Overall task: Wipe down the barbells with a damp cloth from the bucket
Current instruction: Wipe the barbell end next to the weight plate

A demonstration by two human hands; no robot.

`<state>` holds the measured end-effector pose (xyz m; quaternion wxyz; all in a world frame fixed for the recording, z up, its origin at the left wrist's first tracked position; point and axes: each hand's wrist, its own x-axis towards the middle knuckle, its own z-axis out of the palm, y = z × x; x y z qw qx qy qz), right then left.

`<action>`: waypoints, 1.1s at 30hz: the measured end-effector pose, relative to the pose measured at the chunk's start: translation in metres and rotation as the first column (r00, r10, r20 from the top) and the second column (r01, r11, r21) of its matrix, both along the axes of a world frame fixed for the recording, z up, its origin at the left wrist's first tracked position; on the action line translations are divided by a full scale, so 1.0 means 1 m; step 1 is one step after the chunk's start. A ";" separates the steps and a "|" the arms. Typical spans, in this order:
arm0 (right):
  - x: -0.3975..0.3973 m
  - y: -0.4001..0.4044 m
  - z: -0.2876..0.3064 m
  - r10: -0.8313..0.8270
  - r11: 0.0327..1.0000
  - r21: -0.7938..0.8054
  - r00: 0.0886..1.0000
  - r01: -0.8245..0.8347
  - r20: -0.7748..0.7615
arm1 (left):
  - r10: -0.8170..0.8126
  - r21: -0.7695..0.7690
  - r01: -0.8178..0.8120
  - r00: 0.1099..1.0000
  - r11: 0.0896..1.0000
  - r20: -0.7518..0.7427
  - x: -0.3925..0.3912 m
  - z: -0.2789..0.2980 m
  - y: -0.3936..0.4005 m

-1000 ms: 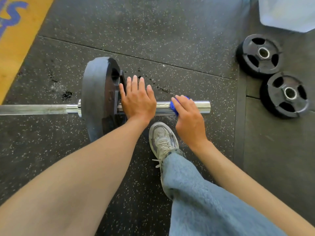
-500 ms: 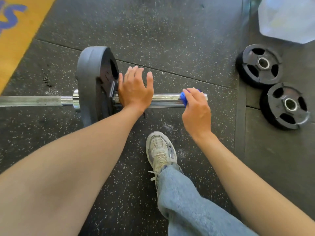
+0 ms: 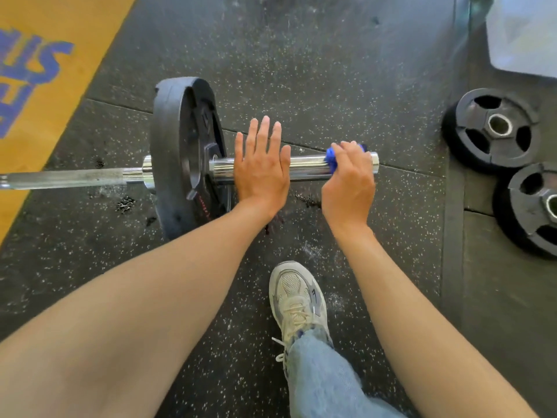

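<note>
At the sleeve's outer end, cloth nearly off the bar
The barbell (image 3: 304,168) runs left-right; right hand (image 3: 348,185) curls around the blue cloth (image 3: 331,158), left hand (image 3: 260,167) presses flat, fingers straight

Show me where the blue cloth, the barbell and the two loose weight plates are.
blue cloth (image 3: 331,159), head view, bunched edge left of the fingers.
barbell (image 3: 306,168), head view, shiny sleeve between the hands.
loose weight plates (image 3: 494,128), head view, upper plate's face.

Both forearms reach forward. Left hand (image 3: 261,173) flat, fingers straight, pressing down on bar (image 3: 304,168). Right hand (image 3: 349,182) curled, gripping blue cloth (image 3: 331,156) near bar end.
</note>
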<state>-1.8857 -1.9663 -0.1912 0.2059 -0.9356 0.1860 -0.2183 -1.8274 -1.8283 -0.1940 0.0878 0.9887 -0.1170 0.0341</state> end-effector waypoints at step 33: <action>0.219 -0.058 -0.013 0.027 0.999 0.039 0.994 -0.031 0.105 | 0.121 0.027 -0.118 0.980 0.993 -0.159 0.233 0.006 -0.035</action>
